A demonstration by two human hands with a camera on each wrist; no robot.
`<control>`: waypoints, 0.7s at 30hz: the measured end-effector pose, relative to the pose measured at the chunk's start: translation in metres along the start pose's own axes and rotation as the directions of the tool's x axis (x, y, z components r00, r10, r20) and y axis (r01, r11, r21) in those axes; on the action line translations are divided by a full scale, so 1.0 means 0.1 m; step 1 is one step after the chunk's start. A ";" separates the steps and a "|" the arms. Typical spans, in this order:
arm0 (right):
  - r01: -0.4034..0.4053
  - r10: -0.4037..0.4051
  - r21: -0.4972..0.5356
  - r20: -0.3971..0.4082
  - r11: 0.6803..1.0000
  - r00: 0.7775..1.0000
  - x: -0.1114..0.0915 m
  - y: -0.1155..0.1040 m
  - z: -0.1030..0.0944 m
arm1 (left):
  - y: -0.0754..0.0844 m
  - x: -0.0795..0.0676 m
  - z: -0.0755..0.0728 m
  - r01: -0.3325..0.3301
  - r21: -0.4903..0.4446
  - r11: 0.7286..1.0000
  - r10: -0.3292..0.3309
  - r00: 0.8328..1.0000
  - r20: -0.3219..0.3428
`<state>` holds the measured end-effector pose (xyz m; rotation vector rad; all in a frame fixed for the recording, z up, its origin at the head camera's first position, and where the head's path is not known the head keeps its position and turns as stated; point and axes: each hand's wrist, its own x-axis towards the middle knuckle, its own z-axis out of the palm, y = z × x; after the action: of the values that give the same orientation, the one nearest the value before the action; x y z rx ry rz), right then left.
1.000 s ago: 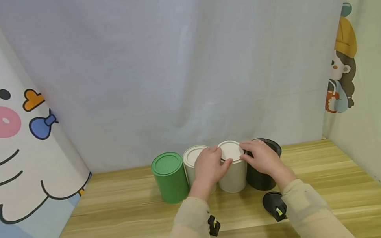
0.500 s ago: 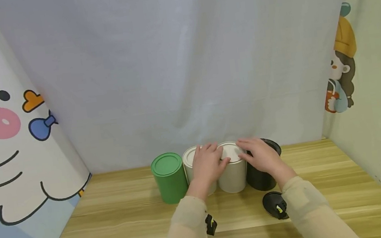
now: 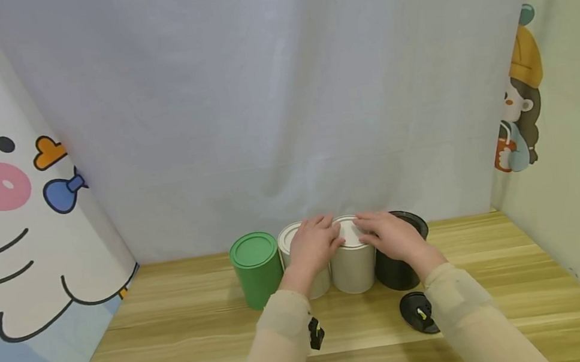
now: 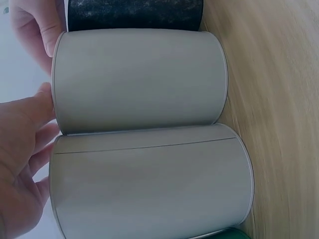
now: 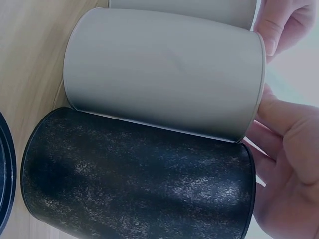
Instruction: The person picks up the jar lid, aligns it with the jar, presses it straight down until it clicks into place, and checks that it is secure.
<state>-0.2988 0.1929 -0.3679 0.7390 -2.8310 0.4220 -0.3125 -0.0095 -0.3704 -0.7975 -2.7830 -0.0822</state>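
Observation:
My left hand (image 3: 313, 244) reaches over the left white can (image 3: 319, 280), its fingertips at the rim of the right white can (image 3: 354, 270). From the other side, my right hand (image 3: 391, 235) lays its fingers on the edge of that same can's white lid (image 3: 350, 232). In the left wrist view the left thumb (image 4: 42, 102) touches the top rim. The right thumb (image 5: 271, 107) meets the rim likewise in the right wrist view. Under my right hand stands a black can (image 3: 396, 270), its top partly covered by the hand.
A green lidded can (image 3: 260, 278) stands at the left end of the row, close against the left white can. A round black lid (image 3: 414, 318) lies on the wooden table (image 3: 178, 333) before the black can. A grey-white curtain (image 3: 211, 154) hangs behind.
My right hand has shifted slightly left over the white lid. My left hand has moved a little left and back, its thumb drawing in from the can's front. The cans have stayed in place.

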 end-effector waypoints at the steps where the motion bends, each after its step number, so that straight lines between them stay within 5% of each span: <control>1: -0.003 0.003 0.005 0.007 1.000 1.000 0.00 0.00 0.00 | -0.01 0.00 0.00 -0.004 0.003 1.000 0.004 1.000 0.009; 21: -0.009 0.010 -0.021 0.073 1.000 0.997 0.03 -0.03 -0.06 | -0.02 0.01 -0.01 -0.067 -0.024 0.997 0.069 0.995 0.074</control>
<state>-0.2994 0.1909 -0.3612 0.7521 -2.9033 0.3741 -0.3143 -0.0111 -0.3696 -0.9183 -2.8254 -0.0714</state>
